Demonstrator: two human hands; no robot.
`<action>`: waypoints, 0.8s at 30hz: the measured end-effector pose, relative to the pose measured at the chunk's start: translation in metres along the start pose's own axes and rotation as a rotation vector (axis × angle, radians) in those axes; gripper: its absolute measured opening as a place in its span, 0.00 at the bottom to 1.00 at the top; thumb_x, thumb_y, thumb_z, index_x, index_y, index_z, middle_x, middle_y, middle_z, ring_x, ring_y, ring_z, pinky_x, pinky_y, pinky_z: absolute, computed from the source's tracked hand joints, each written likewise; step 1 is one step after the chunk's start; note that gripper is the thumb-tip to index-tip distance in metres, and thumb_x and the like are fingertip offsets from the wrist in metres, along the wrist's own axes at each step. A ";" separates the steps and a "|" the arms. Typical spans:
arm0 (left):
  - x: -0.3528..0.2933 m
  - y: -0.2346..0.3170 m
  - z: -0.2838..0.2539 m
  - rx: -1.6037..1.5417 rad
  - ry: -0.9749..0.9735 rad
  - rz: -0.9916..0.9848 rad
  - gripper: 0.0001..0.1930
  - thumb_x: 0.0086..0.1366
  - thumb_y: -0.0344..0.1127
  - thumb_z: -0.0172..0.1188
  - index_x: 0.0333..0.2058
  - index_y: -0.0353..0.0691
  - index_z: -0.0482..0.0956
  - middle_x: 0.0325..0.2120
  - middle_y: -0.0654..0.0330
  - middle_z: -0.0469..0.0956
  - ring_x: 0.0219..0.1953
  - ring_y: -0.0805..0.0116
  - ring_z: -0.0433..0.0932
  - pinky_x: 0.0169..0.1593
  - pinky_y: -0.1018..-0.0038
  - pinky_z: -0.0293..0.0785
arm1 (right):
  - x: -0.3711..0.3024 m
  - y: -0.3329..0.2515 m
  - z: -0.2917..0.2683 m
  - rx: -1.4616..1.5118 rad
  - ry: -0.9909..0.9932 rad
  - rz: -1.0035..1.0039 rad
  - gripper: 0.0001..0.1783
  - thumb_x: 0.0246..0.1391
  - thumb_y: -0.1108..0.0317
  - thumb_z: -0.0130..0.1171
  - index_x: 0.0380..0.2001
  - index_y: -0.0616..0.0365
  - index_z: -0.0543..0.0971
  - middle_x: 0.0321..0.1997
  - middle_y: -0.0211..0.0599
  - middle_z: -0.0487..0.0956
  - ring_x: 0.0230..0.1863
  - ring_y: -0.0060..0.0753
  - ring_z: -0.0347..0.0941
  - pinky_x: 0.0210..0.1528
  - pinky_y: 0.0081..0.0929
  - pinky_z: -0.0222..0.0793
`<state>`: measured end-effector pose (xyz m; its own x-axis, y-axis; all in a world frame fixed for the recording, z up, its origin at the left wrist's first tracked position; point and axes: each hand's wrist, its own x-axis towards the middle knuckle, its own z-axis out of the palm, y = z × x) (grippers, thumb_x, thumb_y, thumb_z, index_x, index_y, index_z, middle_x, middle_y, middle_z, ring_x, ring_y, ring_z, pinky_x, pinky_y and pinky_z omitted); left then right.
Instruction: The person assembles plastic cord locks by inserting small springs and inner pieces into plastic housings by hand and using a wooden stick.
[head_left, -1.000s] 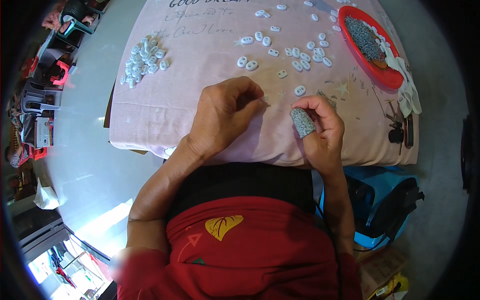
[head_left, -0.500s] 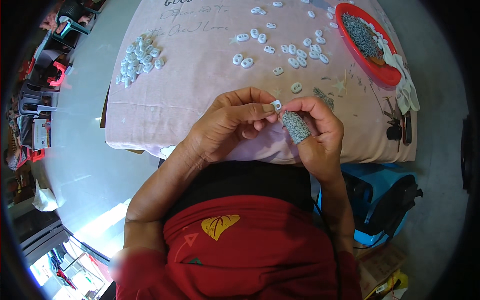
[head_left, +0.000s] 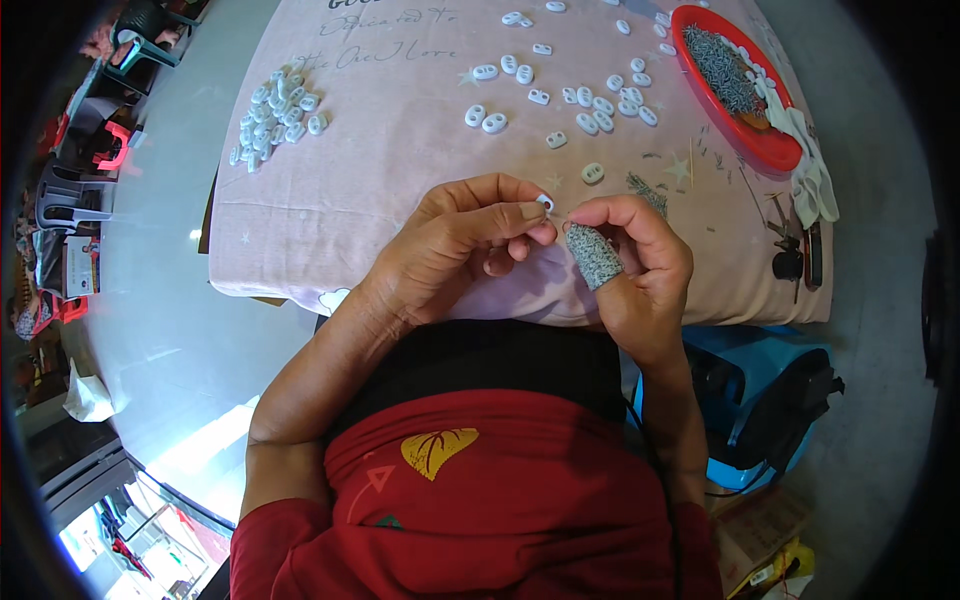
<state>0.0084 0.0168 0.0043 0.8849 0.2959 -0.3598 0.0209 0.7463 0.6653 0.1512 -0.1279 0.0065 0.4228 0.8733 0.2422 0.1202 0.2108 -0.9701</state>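
Being pinched by the left hand [head_left: 450, 235] over the pink cloth's [head_left: 300, 240] near side, the small white piece [head_left: 545, 202] has been shifted slightly left from the right hand [head_left: 648, 258], whose fingers' hold cannot be told, so two-handed work seems paused.

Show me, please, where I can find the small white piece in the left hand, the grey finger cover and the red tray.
White piece [head_left: 545, 200]: head view, on its visible end.
Grey finger cover [head_left: 594, 258]: head view, middle of its fabric.
Red tray [head_left: 778, 152]: head view, bare red part at its near end.
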 end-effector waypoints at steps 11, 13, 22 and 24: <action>-0.003 -0.003 0.002 0.010 -0.013 0.014 0.08 0.66 0.34 0.62 0.42 0.39 0.79 0.30 0.67 0.77 0.26 0.83 0.67 0.28 0.88 0.59 | 0.000 -0.002 0.003 -0.086 0.006 -0.011 0.13 0.53 0.86 0.55 0.42 0.66 0.77 0.37 0.30 0.77 0.38 0.16 0.72 0.40 0.14 0.68; -0.005 0.000 -0.001 -0.034 -0.087 0.007 0.10 0.67 0.34 0.61 0.44 0.38 0.77 0.28 0.67 0.75 0.24 0.84 0.63 0.25 0.86 0.55 | -0.001 -0.006 0.002 -0.080 0.016 0.016 0.12 0.54 0.85 0.56 0.43 0.66 0.77 0.37 0.29 0.76 0.38 0.15 0.71 0.41 0.14 0.67; -0.004 -0.001 0.002 0.075 0.017 0.080 0.12 0.65 0.31 0.63 0.46 0.37 0.79 0.29 0.66 0.78 0.26 0.84 0.68 0.27 0.87 0.58 | -0.002 -0.006 0.001 -0.042 -0.010 0.018 0.12 0.55 0.86 0.54 0.43 0.67 0.76 0.39 0.31 0.77 0.40 0.16 0.73 0.44 0.15 0.69; -0.006 0.001 0.003 0.106 0.000 0.109 0.12 0.64 0.31 0.64 0.46 0.37 0.79 0.30 0.66 0.79 0.27 0.83 0.69 0.28 0.86 0.59 | -0.002 -0.008 0.002 -0.013 -0.023 0.007 0.12 0.55 0.86 0.54 0.42 0.67 0.76 0.39 0.32 0.77 0.41 0.17 0.73 0.45 0.16 0.69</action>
<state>0.0048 0.0140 0.0093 0.8846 0.3720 -0.2813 -0.0267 0.6425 0.7659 0.1475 -0.1304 0.0135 0.4027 0.8847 0.2350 0.1290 0.1993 -0.9714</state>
